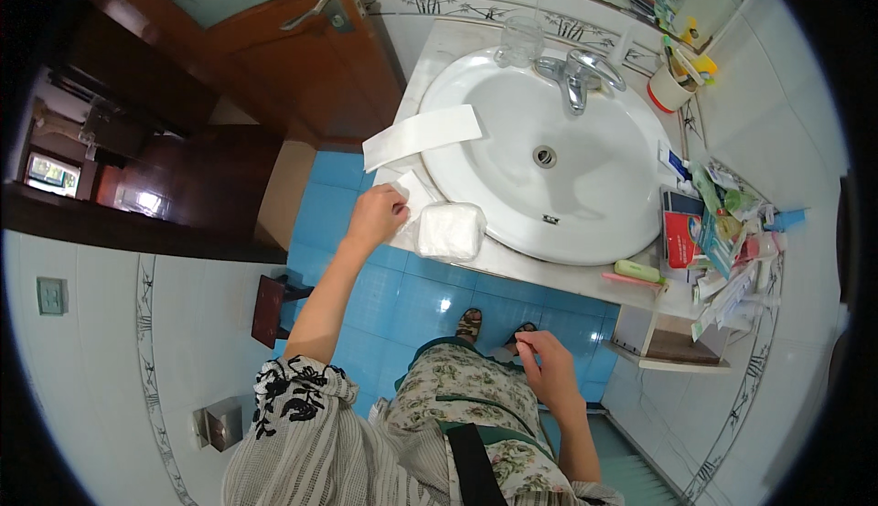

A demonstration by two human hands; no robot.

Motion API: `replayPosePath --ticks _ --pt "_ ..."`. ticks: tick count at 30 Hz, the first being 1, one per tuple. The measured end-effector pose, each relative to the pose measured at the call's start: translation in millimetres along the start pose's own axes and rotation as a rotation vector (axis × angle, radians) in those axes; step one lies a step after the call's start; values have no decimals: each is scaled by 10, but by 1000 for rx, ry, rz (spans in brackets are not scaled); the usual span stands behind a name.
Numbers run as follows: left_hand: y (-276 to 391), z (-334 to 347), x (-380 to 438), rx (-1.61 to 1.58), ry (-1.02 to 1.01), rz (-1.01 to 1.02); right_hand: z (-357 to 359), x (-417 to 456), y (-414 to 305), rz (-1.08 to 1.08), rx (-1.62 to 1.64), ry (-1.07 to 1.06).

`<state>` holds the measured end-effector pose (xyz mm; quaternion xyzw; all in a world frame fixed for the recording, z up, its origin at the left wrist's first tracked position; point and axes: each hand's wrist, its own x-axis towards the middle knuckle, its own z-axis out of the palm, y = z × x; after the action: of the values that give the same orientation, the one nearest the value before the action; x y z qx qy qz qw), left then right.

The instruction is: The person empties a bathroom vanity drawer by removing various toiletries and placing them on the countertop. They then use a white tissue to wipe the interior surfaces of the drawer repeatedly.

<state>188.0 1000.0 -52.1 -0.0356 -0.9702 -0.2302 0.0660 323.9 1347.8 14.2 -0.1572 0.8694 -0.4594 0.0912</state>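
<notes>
My left hand (pixel 375 216) is at the left edge of the washbasin counter, its fingers closed at the open end of a clear plastic wrapper. The wrapper holds a stack of white paper tissues (pixel 450 231) on the counter's front edge. Another white sheet (pixel 414 190) lies partly behind my fingers; whether they grip it or the wrapper I cannot tell. A folded white paper strip (pixel 424 135) lies across the rim of the white washbasin (pixel 569 231). My right hand (pixel 549 369) hangs in front of the floral apron, fingers bent, holding nothing visible.
A chrome faucet (pixel 576 80) and a glass mug (pixel 520 41) stand behind the bowl. A toothbrush cup (pixel 669 89) is at the back right. Toothpaste boxes (pixel 682 238), tubes and a green-capped item crowd the right counter. An open drawer (pixel 672 341) juts out below. A wooden stool (pixel 269 310) stands left.
</notes>
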Motion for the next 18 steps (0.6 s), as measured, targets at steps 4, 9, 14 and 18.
replayPosePath --ticks 4,9,14,18 --pt "-68 -9 66 -40 -2 -34 19 28 -131 -3 -26 -22" --pt "26 -334 107 -287 114 -199 -6 55 -186 -45 -1 -6" --pt "219 -702 267 -633 142 -369 -43 47 -158 -60 -13 -14" --pt "276 -933 314 -942 174 -510 -18 35 -177 -79 10 -22"
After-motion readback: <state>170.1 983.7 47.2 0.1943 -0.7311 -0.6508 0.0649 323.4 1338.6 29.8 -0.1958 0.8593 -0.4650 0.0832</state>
